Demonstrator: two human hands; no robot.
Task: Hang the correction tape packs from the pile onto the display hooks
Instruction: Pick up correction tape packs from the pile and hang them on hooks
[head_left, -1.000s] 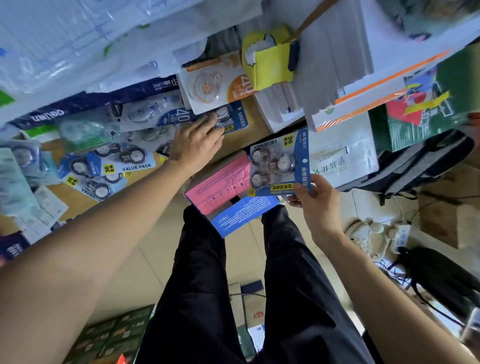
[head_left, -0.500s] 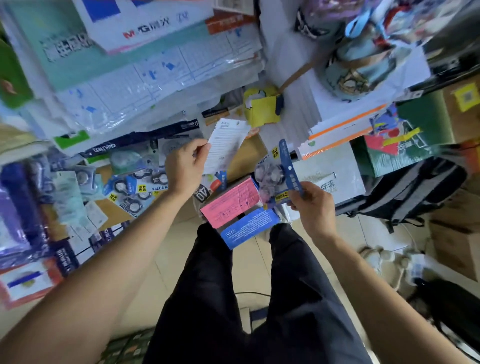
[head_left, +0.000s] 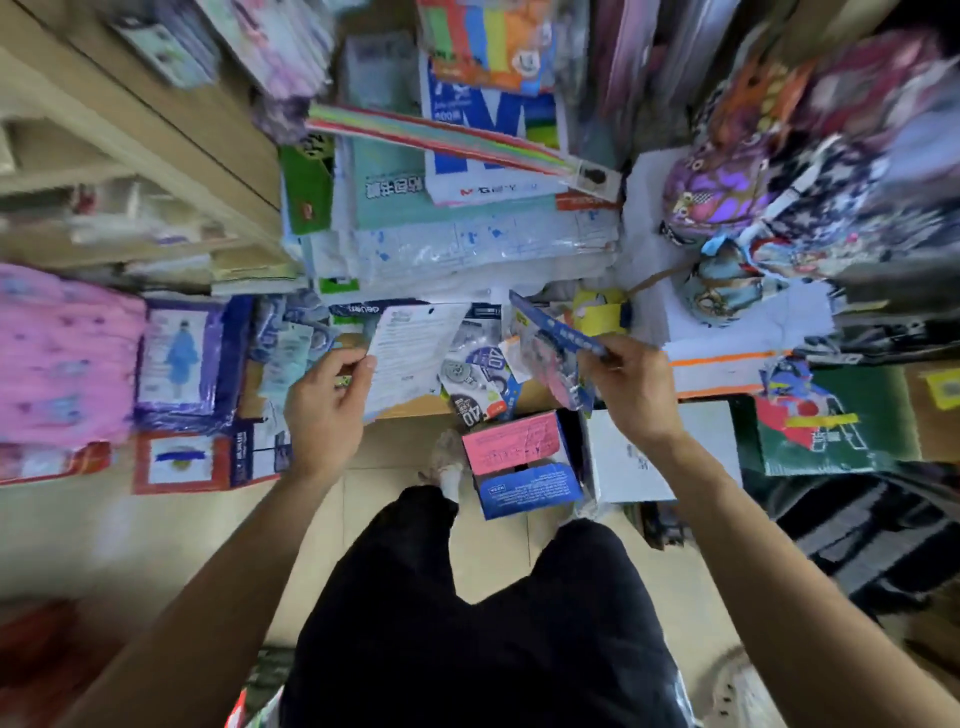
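Cluttered stationery counter (head_left: 535, 402), view motion-blurred. Left hand (head_left: 324, 410) has lifted one white-backed pack (head_left: 410, 358) off the pile (head_left: 478, 379), pinching its flat printed card by the edge. Right hand (head_left: 631, 395) still grips a blue-carded pack (head_left: 556, 348) with a clear glossy blister, now turned edge-on. No hooks in view. Judged: both packs ready for hanging.

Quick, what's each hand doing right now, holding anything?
Left hand: closed, pinching a white printed card by its edge.
Right hand: closed, gripping a blue correction tape pack.
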